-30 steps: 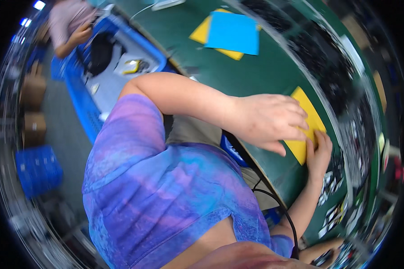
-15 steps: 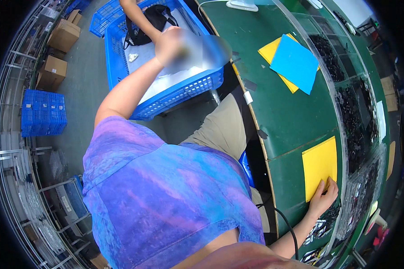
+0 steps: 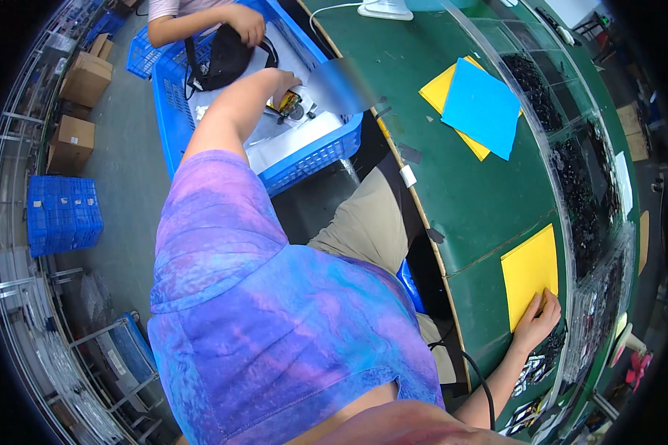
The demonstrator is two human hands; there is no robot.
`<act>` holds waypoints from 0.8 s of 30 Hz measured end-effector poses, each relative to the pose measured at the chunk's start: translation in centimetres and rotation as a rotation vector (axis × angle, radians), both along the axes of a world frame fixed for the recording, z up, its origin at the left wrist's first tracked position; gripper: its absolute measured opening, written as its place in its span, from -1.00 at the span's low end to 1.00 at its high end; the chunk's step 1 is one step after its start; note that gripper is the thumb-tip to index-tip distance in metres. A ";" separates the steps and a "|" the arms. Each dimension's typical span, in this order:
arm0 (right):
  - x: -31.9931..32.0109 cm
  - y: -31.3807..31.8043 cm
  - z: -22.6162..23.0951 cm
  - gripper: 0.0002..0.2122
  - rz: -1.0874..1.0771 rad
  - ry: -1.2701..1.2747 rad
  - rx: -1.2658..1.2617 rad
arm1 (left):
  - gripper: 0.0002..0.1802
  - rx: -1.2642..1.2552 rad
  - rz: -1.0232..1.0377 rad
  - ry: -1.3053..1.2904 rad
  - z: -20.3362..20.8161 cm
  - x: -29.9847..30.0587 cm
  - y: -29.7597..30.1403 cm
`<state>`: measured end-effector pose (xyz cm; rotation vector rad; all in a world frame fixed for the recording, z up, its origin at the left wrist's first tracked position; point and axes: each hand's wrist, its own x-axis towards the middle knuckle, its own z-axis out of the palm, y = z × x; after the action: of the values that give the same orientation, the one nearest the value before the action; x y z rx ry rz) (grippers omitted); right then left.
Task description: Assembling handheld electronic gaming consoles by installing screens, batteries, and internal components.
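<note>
My left hand [image 3: 277, 83] reaches down into a blue plastic crate [image 3: 312, 152]. Its fingers are curled over a small yellow-and-black thing with round dark, wheel-like parts [image 3: 289, 105], which sits over white sheets in the crate; the grip is partly hidden. On the green table to the right, my right hand [image 3: 538, 323] lies with fingers stretched out over the lower right corner of a yellow sheet [image 3: 528, 263]. Beside my left hand in the crate is a black bag [image 3: 226, 61] with straps, and a co-worker's hand [image 3: 246, 24] is at it.
A blue sheet [image 3: 482, 107] overlaps yellow ones farther along the green table [image 3: 475, 200]. Clear bins of small dark parts [image 3: 575, 182] line its right side. Stacked blue crates [image 3: 64, 213] and cardboard boxes [image 3: 73, 141] stand on the floor at left. A black cable [image 3: 482, 382] hangs near my right forearm.
My left arm has swung further over the crate, and the yellow-and-black thing now shows clearly under the hand. The co-worker's hand has come to the black bag. My right hand stays nearly still.
</note>
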<state>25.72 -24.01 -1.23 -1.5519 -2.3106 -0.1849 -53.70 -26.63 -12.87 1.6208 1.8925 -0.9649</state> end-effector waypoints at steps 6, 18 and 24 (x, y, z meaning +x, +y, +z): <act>0.2 0.0 0.0 -0.76 0.019 -0.005 0.024 | 0.13 0.096 0.149 0.048 0.7 1.1 -2.8; -0.1 -0.2 0.3 -0.77 0.018 0.088 0.022 | -0.16 0.876 0.436 -0.301 6.6 4.3 -10.1; -0.2 -0.3 1.1 -0.78 0.022 0.120 0.001 | -0.29 0.857 0.546 -1.197 20.2 15.5 -3.4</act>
<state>25.49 -24.30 -0.09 -1.4942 -2.2336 -0.0853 -38.23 -30.07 7.31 1.3365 1.6292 0.9949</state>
